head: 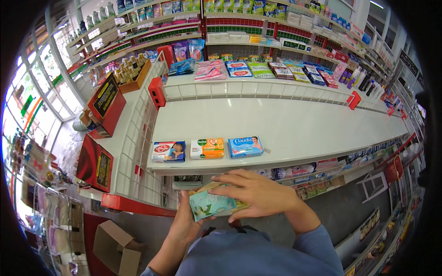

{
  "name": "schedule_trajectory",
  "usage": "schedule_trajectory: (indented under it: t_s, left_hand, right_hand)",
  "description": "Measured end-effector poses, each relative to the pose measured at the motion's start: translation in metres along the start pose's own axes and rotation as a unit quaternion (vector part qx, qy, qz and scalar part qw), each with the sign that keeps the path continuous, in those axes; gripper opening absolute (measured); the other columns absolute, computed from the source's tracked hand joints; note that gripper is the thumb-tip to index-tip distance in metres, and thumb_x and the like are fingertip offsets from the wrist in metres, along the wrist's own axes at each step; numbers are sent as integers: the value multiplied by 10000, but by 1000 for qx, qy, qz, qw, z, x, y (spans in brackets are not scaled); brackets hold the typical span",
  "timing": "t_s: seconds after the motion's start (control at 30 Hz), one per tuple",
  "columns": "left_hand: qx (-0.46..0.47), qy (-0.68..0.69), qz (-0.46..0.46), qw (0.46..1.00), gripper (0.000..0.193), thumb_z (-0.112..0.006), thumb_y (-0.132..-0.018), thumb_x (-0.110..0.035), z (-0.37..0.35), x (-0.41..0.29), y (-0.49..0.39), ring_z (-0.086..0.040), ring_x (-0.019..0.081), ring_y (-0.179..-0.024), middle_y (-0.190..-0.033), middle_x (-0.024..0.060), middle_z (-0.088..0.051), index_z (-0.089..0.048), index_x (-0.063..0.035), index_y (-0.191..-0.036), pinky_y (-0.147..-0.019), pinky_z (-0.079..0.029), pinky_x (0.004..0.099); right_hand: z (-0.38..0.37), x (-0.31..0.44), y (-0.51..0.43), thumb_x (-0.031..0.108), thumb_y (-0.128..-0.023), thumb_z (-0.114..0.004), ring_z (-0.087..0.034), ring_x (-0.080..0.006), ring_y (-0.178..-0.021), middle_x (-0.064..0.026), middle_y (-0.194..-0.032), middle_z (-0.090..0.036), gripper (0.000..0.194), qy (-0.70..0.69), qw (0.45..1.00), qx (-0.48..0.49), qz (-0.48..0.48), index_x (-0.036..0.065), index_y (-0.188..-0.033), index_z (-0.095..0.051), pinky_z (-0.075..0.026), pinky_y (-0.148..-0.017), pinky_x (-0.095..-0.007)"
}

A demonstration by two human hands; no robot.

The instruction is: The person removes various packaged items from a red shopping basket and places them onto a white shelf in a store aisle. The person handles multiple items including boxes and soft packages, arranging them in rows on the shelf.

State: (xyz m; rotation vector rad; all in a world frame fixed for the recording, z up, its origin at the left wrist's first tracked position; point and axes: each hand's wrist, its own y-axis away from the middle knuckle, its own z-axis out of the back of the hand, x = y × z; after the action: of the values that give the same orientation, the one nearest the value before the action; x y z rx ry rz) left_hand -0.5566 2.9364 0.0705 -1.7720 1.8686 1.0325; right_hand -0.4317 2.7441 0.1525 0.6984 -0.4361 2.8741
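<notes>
My left hand holds a mint-green soap pack with white flowers printed on it, at the near edge of the white shelf. Behind it, partly covered, is a yellowish pack. My right hand reaches over both packs with fingers spread, a fingertip at the green pack's top edge; whether it grips either one is unclear. Along the shelf's front lie a Lifebuoy soap box, an orange and white Dettol soap box and a blue Claudia soap pack, side by side and spaced apart.
The white shelf top has a wire fence at its back, with toiletry packs beyond. Wire side panels and red display boxes stand left. An opened cardboard box sits on the floor. A white stool stands right.
</notes>
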Motion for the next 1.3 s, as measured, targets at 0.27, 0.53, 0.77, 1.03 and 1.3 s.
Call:
schedule_trajectory:
  t_s: [0.27, 0.53, 0.77, 1.03, 1.3]
  left_hand:
    - [15, -2, 39, 999, 718, -189, -954, -669, -17, 2, -6, -622, 198, -1029, -1213, 59, -584, -420, -103, -1331, -713, -548, 347]
    - [-27, 9, 66, 997, 780, -187, -930, -709, -44, 9, -10, -620, 217, -1046, -1225, 92, -576, -411, -85, -1340, -759, -547, 373]
    - [36, -14, 76, 996, 837, -222, -899, -753, -49, 16, -18, -620, 234, -922, -1196, 133, -572, -381, -50, -1325, -748, -526, 362]
    - [51, -9, 59, 997, 826, -231, -914, -730, -61, 29, -25, -600, 233, -881, -1238, 151, -530, -347, -27, -1333, -772, -505, 376]
    - [93, -6, 5, 996, 465, -439, -997, -307, -90, 36, -37, -606, 243, -883, -1232, 159, -534, -334, -26, -1353, -785, -514, 378]
  right_hand:
    - [-14, -4, 6, 303, -744, -757, -498, -227, -1132, -59, -1192, -546, 630, 45, 999, 18, -15, 124, -1294, -507, -376, -970, -409]
    - [-16, -4, 24, 309, -727, -767, -506, -209, -1125, -35, -1183, -552, 618, 129, 990, -47, 35, 155, -1276, -528, -363, -981, -411]
    - [38, -36, 64, 286, -712, -783, -512, -257, -1130, -57, -1172, -595, 572, 62, 990, -119, -43, 130, -1226, -588, -374, -984, -400]
    - [79, -101, 90, 298, -718, -789, -518, -284, -1130, -84, -1186, -618, 591, 21, 963, -149, -222, 110, -1243, -594, -400, -971, -381]
    - [79, -127, 90, 325, -750, -770, -498, -280, -1171, -82, -1216, -607, 608, 24, 983, -95, -156, 113, -1282, -566, -371, -991, -397]
